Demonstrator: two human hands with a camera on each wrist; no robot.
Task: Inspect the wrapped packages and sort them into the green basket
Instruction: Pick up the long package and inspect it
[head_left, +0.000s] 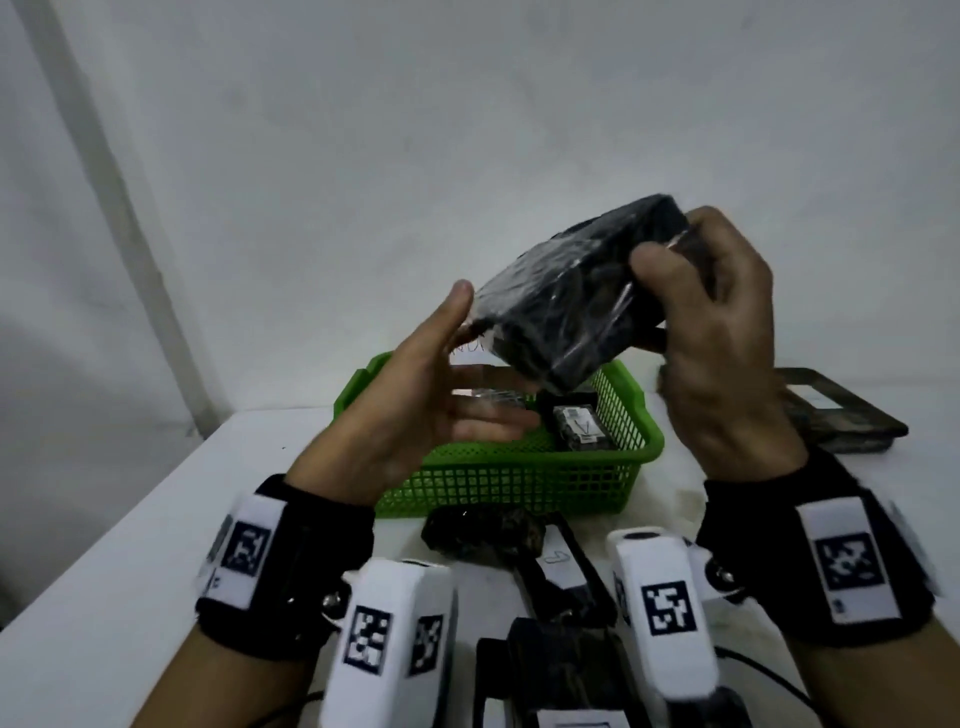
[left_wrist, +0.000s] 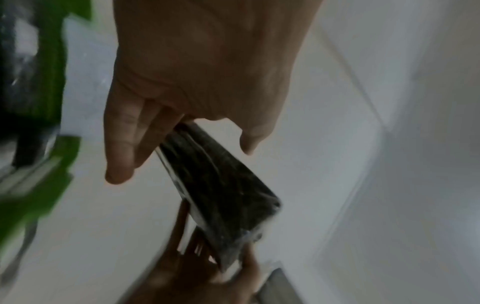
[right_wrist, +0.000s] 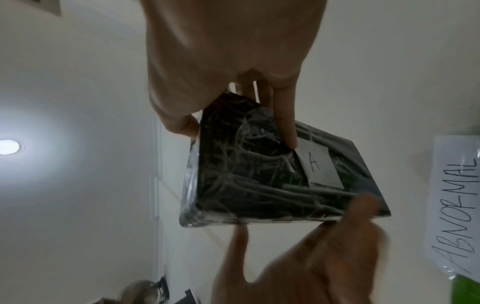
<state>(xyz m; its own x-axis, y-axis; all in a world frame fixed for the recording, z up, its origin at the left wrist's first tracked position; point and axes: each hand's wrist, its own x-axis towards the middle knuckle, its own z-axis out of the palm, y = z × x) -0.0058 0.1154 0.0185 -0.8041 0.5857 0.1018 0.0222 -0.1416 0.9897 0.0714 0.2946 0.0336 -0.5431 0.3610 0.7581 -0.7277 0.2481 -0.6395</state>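
A white wall (head_left: 467, 130) fills the upper half of the head view; below it a white table (head_left: 104, 545) runs from lower left to right edge. At the centre of that view the green basket (head_left: 519, 478) sits on the table, its mesh wall facing the camera; inside it lies a wrapped package (head_left: 574, 426) with a pale label, partly hidden by the left fingers.

Above the basket, in mid-frame, the held package (head_left: 566, 296) is a black block in crinkled clear film, tilted with its upper end to the right; it blocks the basket's far rim. The right hand (head_left: 722, 332) grips its upper right end, thumb on the near face and fingers curled behind. The left hand (head_left: 415, 395) is spread wide, palm up, its thumb tip touching the package's lower left corner; the fingers reach under it without closing.

In the right wrist view the package's face carries a small white label (right_wrist: 318, 166) marked "A", a fingertip pressing just beside it; at the right edge a paper sign (right_wrist: 457, 207) reads "ABNORMAL".

On the table at the right edge of the head view lies a dark flat item (head_left: 841, 410); in front of the basket, lower centre, sits a crumpled dark bundle (head_left: 483, 532), and lower still more dark packages (head_left: 566, 577), partly covered by the white wrist cameras (head_left: 395, 639).
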